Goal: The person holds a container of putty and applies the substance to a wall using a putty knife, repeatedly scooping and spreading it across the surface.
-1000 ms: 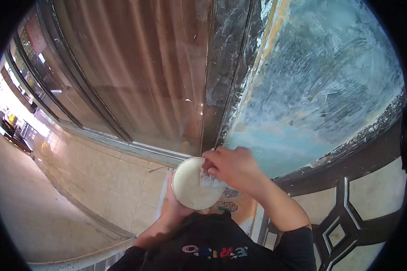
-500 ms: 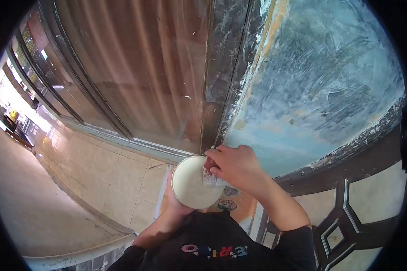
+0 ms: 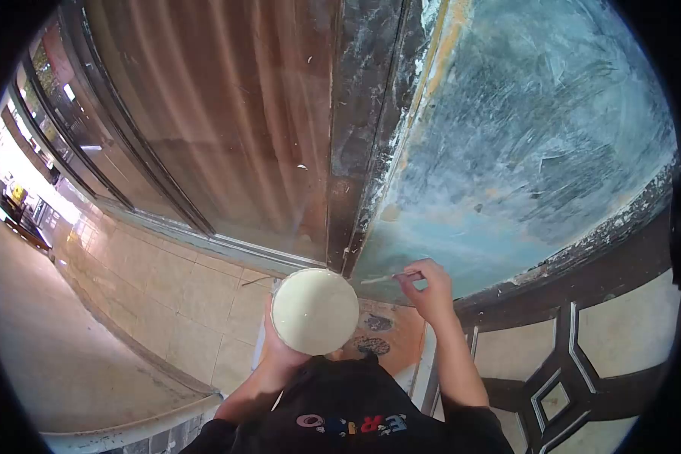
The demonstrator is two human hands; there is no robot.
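My left hand [image 3: 280, 338] is wrapped around the side of a round tub of pale cream paint [image 3: 315, 310], held upright in front of my chest. Its fingers are partly hidden by the tub. To the right, my right hand [image 3: 433, 291] pinches a flat paintbrush [image 3: 378, 279] by the handle. The brush points left, seen nearly edge-on, its bristle end coated pale. It overlaps the bottom of the patchy blue wall panel [image 3: 461, 242] in this view, close to the dark door frame post [image 3: 344, 212].
A glass sliding door [image 3: 227, 129] with a brown curtain behind it stands left of the post. Tiled floor [image 3: 174, 295] runs along its base. Dark lattice woodwork [image 3: 560, 363] is at the lower right. Two dark footprint-like shapes [image 3: 372, 346] show on the orange-brown surface below.
My right hand has lifted the brush out of the tub and moved it right and slightly down, towards the blue panel. The tub has shifted a little left, and the view has moved slightly.
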